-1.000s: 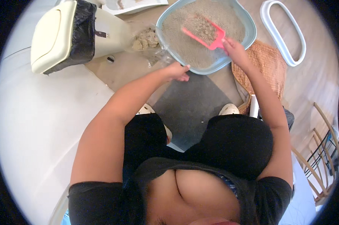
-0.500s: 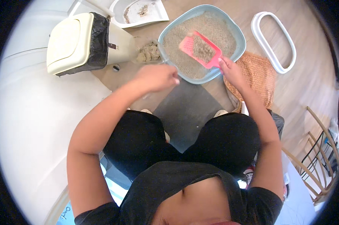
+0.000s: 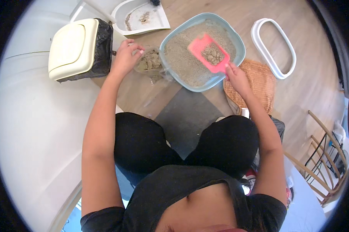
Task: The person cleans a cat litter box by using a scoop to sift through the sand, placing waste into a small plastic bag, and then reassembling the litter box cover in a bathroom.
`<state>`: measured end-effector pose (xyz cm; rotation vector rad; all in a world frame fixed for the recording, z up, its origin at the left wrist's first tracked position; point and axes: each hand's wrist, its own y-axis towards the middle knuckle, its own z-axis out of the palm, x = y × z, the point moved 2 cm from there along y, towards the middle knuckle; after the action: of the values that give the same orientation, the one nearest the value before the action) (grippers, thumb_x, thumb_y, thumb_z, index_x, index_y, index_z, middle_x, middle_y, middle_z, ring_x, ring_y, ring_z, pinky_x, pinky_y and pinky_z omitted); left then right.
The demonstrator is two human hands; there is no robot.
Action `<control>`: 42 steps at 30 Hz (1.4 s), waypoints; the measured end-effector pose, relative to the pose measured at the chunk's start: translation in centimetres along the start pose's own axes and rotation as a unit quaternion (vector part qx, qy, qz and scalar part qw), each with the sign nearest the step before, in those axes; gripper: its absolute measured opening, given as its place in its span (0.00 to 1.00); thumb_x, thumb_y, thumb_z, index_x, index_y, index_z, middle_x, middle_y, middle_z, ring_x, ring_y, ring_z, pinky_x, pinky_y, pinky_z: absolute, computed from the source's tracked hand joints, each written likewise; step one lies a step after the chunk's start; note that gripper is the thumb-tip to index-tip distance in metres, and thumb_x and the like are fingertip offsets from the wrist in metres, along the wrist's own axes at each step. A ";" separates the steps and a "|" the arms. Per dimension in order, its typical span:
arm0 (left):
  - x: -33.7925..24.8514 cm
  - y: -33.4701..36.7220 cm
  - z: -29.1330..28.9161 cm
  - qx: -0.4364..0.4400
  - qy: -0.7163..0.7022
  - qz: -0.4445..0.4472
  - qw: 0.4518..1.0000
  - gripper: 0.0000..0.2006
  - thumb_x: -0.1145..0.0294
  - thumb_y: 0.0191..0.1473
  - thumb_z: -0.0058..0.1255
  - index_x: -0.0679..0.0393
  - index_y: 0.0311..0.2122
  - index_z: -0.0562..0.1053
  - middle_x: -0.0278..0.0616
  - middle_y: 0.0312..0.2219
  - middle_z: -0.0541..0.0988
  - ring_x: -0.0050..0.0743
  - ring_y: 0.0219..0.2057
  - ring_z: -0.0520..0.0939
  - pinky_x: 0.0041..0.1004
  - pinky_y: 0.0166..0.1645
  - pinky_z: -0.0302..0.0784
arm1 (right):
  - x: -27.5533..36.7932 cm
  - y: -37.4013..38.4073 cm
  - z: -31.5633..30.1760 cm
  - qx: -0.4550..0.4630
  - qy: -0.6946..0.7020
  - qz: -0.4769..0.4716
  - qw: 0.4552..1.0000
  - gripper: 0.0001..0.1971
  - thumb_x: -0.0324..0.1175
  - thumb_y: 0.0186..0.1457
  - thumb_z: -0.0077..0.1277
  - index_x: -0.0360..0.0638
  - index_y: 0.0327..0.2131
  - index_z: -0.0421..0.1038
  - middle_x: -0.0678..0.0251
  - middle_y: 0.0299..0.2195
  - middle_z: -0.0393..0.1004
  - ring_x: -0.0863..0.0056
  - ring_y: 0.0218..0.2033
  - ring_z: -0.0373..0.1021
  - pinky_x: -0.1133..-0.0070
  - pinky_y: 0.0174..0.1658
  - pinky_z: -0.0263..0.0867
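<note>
My right hand (image 3: 237,79) is closed round the handle of a pink litter scoop (image 3: 223,65). Grey-brown clumps (image 3: 213,55) lie in the scoop, which is held over a light-blue litter tray (image 3: 240,43) of sandy litter. My left hand (image 3: 127,58) is near the left edge of a clear plastic bag (image 3: 166,72), its fingers apart and slightly bent, with nothing visible between them. Inside the bag, more litter clumps (image 3: 151,61) show. The bag sits against the tray's left side.
A cream-lidded bin (image 3: 68,48) with a black liner stands at left. Behind it lies a white dustpan-like tray (image 3: 157,24) with debris. An orange-brown textured cloth (image 3: 259,83) and a white oval frame (image 3: 292,54) lie right of the litter tray. A dark mat (image 3: 188,116) is between my knees.
My left hand has moved left and away, from the litter tray's near edge to the bag's far left side. The scoop has levelled over the litter, clumps still in it.
</note>
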<state>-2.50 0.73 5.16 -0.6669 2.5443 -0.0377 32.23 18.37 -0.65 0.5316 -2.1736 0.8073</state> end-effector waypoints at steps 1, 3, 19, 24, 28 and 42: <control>0.1 0.0 0.2 0.001 -0.005 0.000 1.000 0.09 0.64 0.51 0.51 0.50 0.38 0.75 0.50 0.50 0.64 0.46 0.51 0.67 0.36 0.52 0.64 | -0.4 0.0 -0.2 0.009 -0.006 0.000 1.000 0.18 0.44 0.60 0.37 0.38 0.40 0.67 0.69 0.18 0.66 0.79 0.21 0.64 0.79 0.28 0.62; 0.4 -0.2 0.3 0.008 -0.009 -0.007 1.000 0.09 0.64 0.51 0.51 0.50 0.38 0.75 0.50 0.50 0.64 0.46 0.51 0.67 0.36 0.53 0.64 | 0.0 -0.3 0.0 0.032 -0.016 0.003 0.999 0.20 0.47 0.59 0.37 0.39 0.40 0.67 0.60 0.20 0.69 0.69 0.23 0.68 0.73 0.32 0.64; 2.3 -0.4 0.3 0.024 -0.024 0.000 0.999 0.10 0.65 0.50 0.52 0.53 0.38 0.75 0.50 0.49 0.64 0.46 0.51 0.67 0.35 0.53 0.64 | 1.7 0.0 -0.6 0.038 -0.105 0.001 0.994 0.19 0.47 0.59 0.35 0.41 0.39 0.67 0.48 0.29 0.72 0.50 0.34 0.70 0.64 0.38 0.64; 2.1 -0.6 0.5 0.027 -0.032 0.004 0.999 0.10 0.66 0.49 0.52 0.53 0.38 0.75 0.50 0.49 0.64 0.46 0.51 0.67 0.35 0.53 0.64 | 2.3 -0.4 -0.6 0.048 -0.158 -0.023 0.986 0.20 0.47 0.59 0.35 0.40 0.40 0.66 0.46 0.31 0.72 0.48 0.36 0.68 0.63 0.40 0.63; 1.6 -0.5 0.5 0.040 -0.058 -0.001 0.997 0.10 0.66 0.49 0.53 0.53 0.38 0.75 0.51 0.49 0.63 0.47 0.52 0.66 0.36 0.54 0.63 | 2.0 0.1 -1.0 0.029 -0.148 -0.018 0.988 0.20 0.47 0.59 0.34 0.39 0.40 0.66 0.44 0.33 0.71 0.47 0.37 0.68 0.62 0.41 0.62; 2.8 -1.1 0.7 0.072 -0.039 -0.013 0.997 0.16 0.72 0.45 0.53 0.49 0.42 0.73 0.49 0.50 0.63 0.47 0.52 0.66 0.34 0.56 0.62 | 4.8 0.4 -0.9 0.040 -0.249 -0.031 0.967 0.21 0.48 0.59 0.34 0.39 0.40 0.65 0.44 0.32 0.72 0.47 0.37 0.68 0.59 0.40 0.62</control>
<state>-3.71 -1.49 3.44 -0.6322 2.4307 -0.1982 29.43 18.69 3.33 0.9195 -2.5669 0.7926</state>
